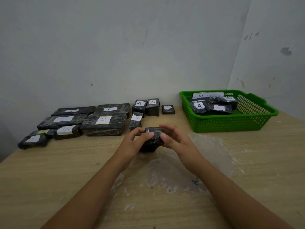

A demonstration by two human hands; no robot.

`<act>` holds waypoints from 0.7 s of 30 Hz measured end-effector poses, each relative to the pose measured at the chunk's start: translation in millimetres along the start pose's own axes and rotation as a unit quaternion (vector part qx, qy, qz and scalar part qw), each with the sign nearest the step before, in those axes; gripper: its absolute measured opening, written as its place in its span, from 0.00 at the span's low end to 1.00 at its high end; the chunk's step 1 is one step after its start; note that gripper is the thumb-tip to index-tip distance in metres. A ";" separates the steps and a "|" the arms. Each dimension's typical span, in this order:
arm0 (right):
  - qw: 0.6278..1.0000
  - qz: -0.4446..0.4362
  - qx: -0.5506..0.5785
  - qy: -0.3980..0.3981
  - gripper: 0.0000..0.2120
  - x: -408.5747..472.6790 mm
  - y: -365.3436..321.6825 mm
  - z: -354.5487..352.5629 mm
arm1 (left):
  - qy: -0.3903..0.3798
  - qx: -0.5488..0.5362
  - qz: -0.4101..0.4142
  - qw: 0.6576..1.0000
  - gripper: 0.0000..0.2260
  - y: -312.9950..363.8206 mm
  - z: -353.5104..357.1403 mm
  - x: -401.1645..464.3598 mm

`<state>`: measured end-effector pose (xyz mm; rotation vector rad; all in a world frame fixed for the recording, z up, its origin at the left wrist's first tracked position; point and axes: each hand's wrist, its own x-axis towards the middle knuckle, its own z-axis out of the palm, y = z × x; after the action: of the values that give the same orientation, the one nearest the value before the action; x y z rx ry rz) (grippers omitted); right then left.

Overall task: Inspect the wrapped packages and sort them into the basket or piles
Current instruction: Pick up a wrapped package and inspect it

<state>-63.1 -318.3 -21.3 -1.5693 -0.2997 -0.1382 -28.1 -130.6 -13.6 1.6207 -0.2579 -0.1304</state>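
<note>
Fingers [149,134] of both hands are curled round a small black wrapped package [153,139], which is held just above the wooden worktop [66,171], near its middle. The left hand [137,139] grips the left side, thumb across the top; the right hand [173,138] pinches the right edge. No label is visible on the faces shown, so a turn of the package is probably needed before it is sorted. The glossy film is judged somewhat slippery, the block light and fairly stiff; the flat opposing sides are the safest hold. Labelled packages are laid in piles [92,119] to the left, and a green basket [231,124] marked "ABNormal", already holding several packages, stands to the right.
</note>
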 end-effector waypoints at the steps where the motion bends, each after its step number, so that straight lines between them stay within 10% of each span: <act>1: 1.000 0.016 -0.004 0.002 0.23 -0.5 -0.6 0.7 | 0.009 -0.005 0.003 1.000 0.08 -0.4 0.8 0.1; 15: 0.997 0.068 0.030 0.017 0.05 -1.6 -1.0 3.5 | -0.036 0.012 0.044 0.998 0.17 -3.7 -2.2 -1.6; 21: 0.997 0.071 0.023 -0.003 0.15 -5.0 -4.9 5.6 | -0.011 0.016 0.069 0.997 0.14 -5.3 -4.0 1.0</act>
<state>-69.8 -313.3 -18.1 -1.5402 -0.1946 -0.0157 -25.7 -126.7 -18.5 1.6284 -0.3895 -0.0384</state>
